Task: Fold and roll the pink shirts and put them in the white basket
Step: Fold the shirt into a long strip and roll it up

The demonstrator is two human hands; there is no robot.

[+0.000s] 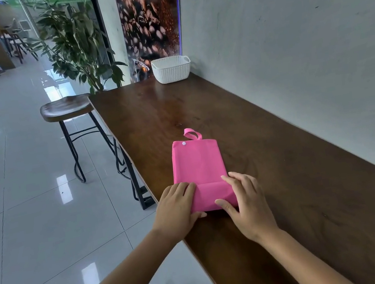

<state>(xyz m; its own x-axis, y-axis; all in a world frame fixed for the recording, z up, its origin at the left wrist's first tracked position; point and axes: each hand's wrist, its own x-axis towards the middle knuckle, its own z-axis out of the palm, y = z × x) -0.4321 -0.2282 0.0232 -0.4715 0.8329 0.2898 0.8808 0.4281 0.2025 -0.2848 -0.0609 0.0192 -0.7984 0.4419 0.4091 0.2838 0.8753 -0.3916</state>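
Dark wooden counter [269, 153] along grey wall; white basket [171, 68] at 12 o'clock. I had left hand [179, 204] and right hand [244, 196] gripping pink shirt [197, 162], rolling begun; next, roll toward 12 o'clock, tension even.

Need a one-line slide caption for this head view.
Both hands, left and right, roll the folded pink shirt on the table; white basket beyond.
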